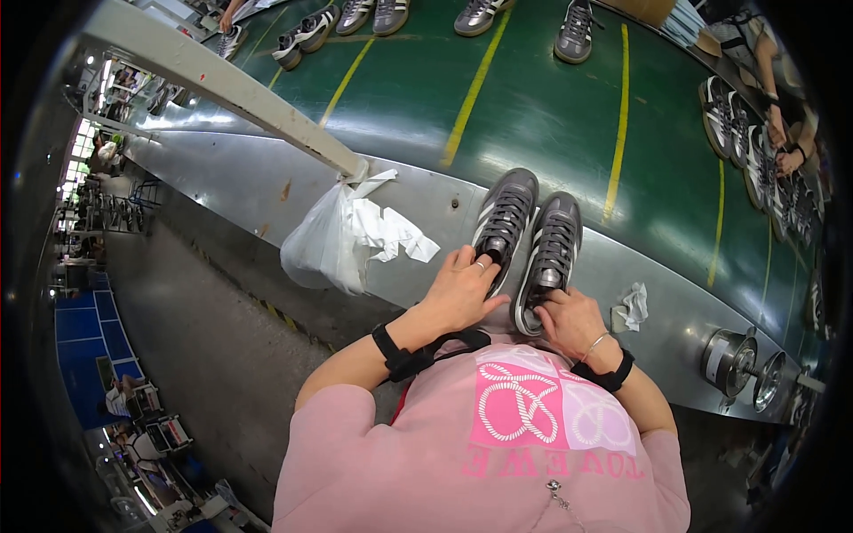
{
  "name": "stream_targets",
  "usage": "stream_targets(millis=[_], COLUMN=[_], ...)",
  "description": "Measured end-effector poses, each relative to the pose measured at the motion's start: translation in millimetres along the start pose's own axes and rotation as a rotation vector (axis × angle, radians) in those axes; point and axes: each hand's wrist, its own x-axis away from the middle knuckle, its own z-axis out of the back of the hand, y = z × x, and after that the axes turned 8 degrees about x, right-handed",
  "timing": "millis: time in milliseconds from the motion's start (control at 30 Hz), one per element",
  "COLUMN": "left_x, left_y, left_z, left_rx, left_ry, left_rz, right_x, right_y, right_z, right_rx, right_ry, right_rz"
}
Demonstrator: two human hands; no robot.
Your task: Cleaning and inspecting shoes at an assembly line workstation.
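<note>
Two dark grey lace-up sneakers with white side stripes stand side by side at the edge of the bench, toes pointing away from me. My left hand [464,288] grips the left sneaker [508,213] at its ankle opening, fingertips inside by the tongue and the thumb stretched toward the heel. At the right sneaker [557,238], my right hand [574,322] holds the collar, with some fingertips hidden inside the opening. Both sneakers are laced.
Beyond the metal ledge [418,191] runs a green conveyor [551,115] with yellow lines and more sneakers [576,34]. A white plastic bag [324,235] hangs from a slanted metal post [240,98]. Crumpled paper [633,306] and a metal reel [730,361] lie right. Other people's hands [782,147] work far right.
</note>
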Motion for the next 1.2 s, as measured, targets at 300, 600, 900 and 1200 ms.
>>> stream_targets(millis=[300,600,900,1200], left_x=[8.2,-2.5,-16.3,-60.7], left_y=[-37.6,-25.2,-31.8,-12.1], left_z=[-20.6,-59.7,-29.7,5.9], left_rx=[0.471,0.800,1.459,1.613], left_ry=[0.337,0.274,0.404,0.453], left_rz=[0.350,0.463,0.540,0.371], right_x=[21.3,26.1,15.3,-7.6], right_y=[16.2,38.6,36.1,33.2], right_z=[-17.5,-55.4,-8.8,33.3], right_rx=[-0.569,-0.936,-1.631,-1.702], right_ry=[0.421,0.208,0.201,0.459], right_rz=[-0.336,-0.446,-0.497,-0.378])
